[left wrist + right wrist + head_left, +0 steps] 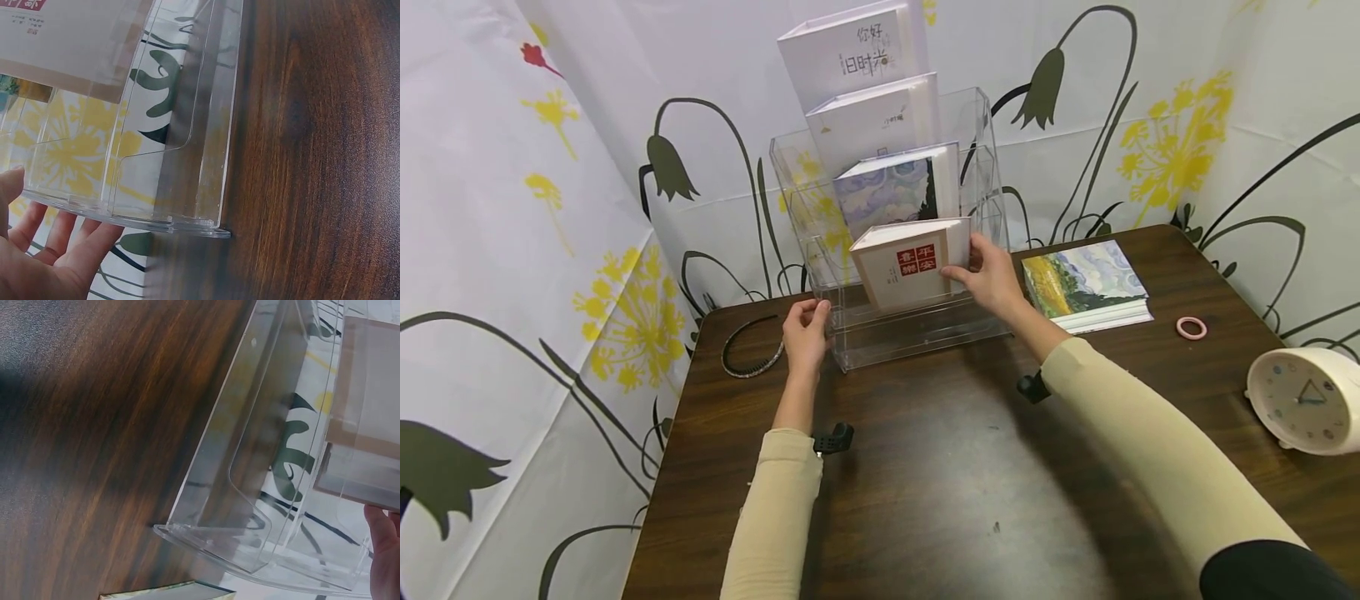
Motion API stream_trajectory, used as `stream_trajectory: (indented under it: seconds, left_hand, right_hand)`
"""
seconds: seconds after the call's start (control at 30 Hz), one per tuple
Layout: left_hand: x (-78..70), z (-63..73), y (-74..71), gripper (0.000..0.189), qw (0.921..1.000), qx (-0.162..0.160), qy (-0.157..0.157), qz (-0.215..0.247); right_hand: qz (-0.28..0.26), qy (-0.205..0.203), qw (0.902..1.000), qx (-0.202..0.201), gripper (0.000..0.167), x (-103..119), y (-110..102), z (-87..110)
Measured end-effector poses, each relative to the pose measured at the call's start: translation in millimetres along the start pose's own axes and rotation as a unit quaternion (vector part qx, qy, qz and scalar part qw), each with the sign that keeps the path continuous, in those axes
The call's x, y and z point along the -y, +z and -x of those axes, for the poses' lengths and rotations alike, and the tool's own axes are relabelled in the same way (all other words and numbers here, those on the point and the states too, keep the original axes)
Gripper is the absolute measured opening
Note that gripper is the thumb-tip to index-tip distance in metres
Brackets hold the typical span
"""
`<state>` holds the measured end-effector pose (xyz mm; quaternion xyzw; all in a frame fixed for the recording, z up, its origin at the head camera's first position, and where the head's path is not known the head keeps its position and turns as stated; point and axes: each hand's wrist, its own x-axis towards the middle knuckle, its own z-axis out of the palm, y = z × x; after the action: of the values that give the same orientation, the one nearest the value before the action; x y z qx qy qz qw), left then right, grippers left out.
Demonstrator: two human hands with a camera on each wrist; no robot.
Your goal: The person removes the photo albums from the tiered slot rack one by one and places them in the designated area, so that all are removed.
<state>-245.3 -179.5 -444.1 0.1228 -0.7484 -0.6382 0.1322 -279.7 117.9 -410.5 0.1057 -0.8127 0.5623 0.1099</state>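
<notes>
A white book (891, 287) with a red four-part square is gripped at its right end by the right hand (996, 279), thumb laid on the front and fingers bent behind. It is placed as the lowest and foremost of four in a clear stepped stand (917, 337); whether its bottom edge is fully seated cannot be told. The stand's left side is held by the left hand (806, 337), fingers bent against the outer face. Behind the book, a painted-cover book (883, 196) and two white books, higher (850, 71) and lower (857, 137), are stepped upward. On the desk (925, 483), a painted pile (1090, 279) is set right of the stand, near a pink ring (1179, 327) and a round clock (1300, 400); a dark hairband (752, 372) is seen at left.
</notes>
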Motion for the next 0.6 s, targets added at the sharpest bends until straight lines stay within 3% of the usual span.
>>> stream_trajectory:
  seconds: [0.33,0.6]
  left_hand:
    - [0.0,-1.2,0.5,0.032,1.0,-0.003,0.001,-0.002]
    - [-1.2,1.0,-0.8,0.038,1.0,0.001,0.0,-0.008]
  right_hand:
    - [-0.032,-0.013,0.9993,0.012,0.046,3,-6,-0.3]
    - [-0.012,-0.052,0.9981,0.032,0.041,8,-13,2.1]
